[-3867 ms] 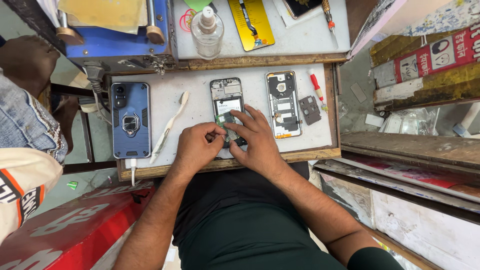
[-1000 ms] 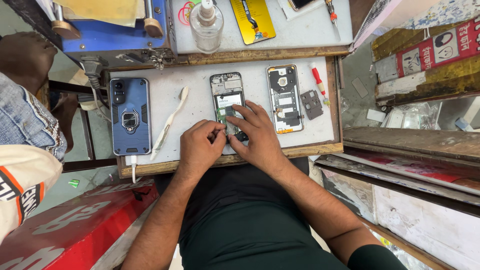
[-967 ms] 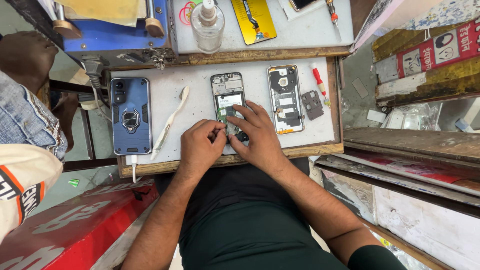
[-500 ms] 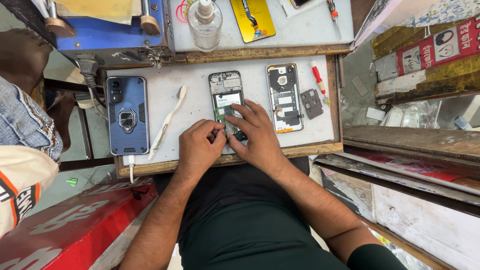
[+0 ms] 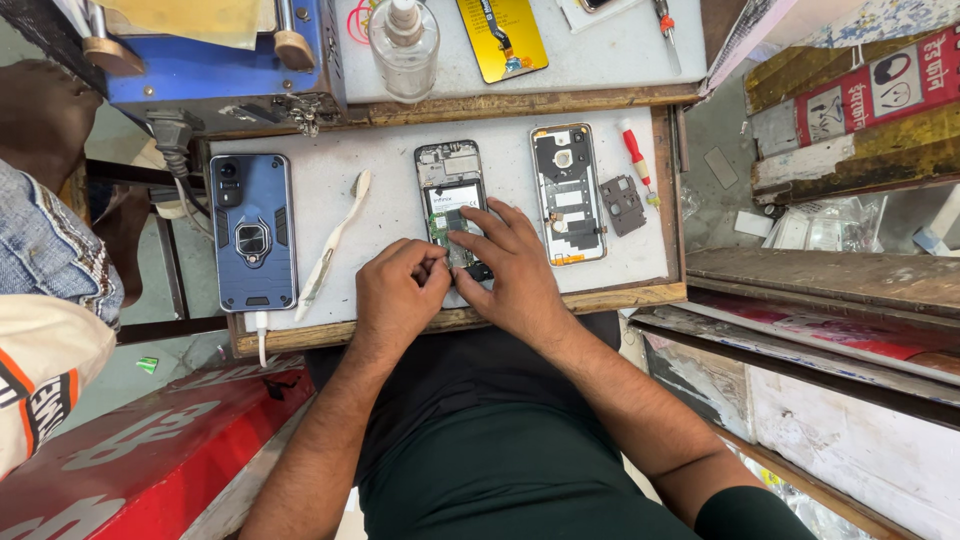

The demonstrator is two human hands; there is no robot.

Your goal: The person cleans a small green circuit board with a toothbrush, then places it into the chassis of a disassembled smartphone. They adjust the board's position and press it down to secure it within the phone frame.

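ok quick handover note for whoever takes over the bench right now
Left hand: pinched at the lower edge of the opened phone; what it holds is hidden.
Right hand: fingers pressing on the phone's lower half.
Removed back panel and small black cover plate lie to the right, red screwdriver beside them.
Done: back is off.
Left: inside work and reassembly, apparently.

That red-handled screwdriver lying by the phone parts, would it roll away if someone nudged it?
The red-handled screwdriver looks round and slim, so a nudge would probably roll it. It lies near the wooden tray rim, which would likely stop it. It seems small and stiff, so probably light and easy to pinch.
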